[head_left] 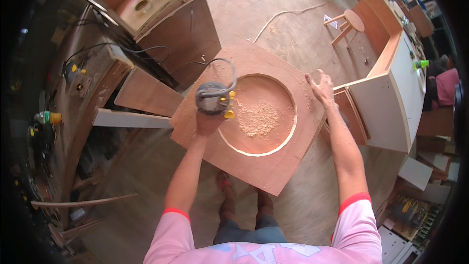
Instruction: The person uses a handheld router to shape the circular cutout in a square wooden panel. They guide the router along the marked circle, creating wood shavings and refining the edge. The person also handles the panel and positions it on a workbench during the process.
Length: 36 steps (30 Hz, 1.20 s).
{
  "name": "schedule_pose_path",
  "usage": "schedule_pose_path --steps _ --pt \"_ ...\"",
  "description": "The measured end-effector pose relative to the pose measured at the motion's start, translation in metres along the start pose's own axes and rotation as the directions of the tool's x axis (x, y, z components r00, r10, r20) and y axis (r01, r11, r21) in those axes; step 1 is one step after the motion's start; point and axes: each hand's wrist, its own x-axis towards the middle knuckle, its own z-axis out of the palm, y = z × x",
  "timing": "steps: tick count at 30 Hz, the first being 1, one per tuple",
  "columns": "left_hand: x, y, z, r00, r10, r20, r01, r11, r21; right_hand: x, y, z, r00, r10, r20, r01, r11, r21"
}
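Note:
My left hand (207,124) is closed around a dark handheld router (211,99) with yellow knobs, at the left edge of a round cut. The cut runs through a square plywood board (273,171) in front of me, set at an angle. Inside its pale edge lies a wooden surface (261,90) with a heap of sawdust (259,120) on it. My right hand (322,88) is at the board's right edge, fingers apart and holding nothing. Whether its palm touches the board I cannot tell. A grey cord (229,66) loops up from the router's top.
On the left stand a cluttered workbench (73,132) and leaning wood panels (151,90). A white-faced cabinet (386,110) is at right, with a wooden stool (352,22) beyond. A pale cable (288,12) crosses the floor. A person in pink (445,85) sits far right.

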Motion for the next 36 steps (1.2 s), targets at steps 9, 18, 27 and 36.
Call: schedule_pose_path --steps 9,18,27,36 --pt "0.012 -0.016 0.003 0.997 0.058 -0.049 -0.055 0.996 0.067 -0.024 -0.002 0.005 0.985 0.032 0.168 -0.045 0.996 0.074" --pt "0.054 -0.012 0.032 0.991 0.129 -0.037 -0.127 0.991 0.046 -0.019 -0.004 -0.004 0.961 0.041 0.273 -0.069 0.993 0.094" --pt "0.086 -0.022 0.067 0.996 0.074 -0.039 -0.069 0.989 0.128 -0.019 -0.003 -0.002 0.978 0.043 0.206 -0.073 0.987 0.144" --pt "0.105 -0.015 0.11 0.991 0.12 0.055 -0.126 0.986 0.107 -0.02 0.0 0.003 0.98 0.051 0.193 -0.084 0.983 0.162"
